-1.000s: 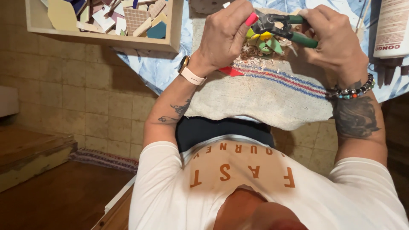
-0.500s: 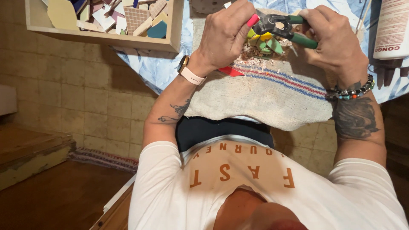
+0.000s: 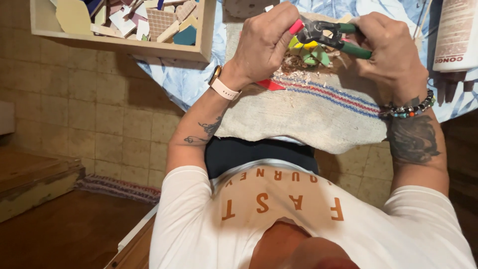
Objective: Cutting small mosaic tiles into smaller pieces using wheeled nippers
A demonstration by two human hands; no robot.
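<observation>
Nippers [image 3: 328, 35], upper centre of the frame: dark matt metal head; handle grips of smooth plastic, one green, one pink.

Cloth [image 3: 308, 114] below them: coarse woven fabric, off-white, matt, with red and blue stripes; a rough litter of small chips lies on it.

Tile pieces [image 3: 311, 52] beneath the nippers: smooth and slightly glossy, yellow and green.

Tray [image 3: 119, 42], upper left: bare pale wood, matt; the pieces inside have flat, smooth faces.

Bottle [image 3: 455, 35], upper right: smooth white plastic with a paper label.

Floor [image 3: 74, 119], left: matt beige tile.
</observation>
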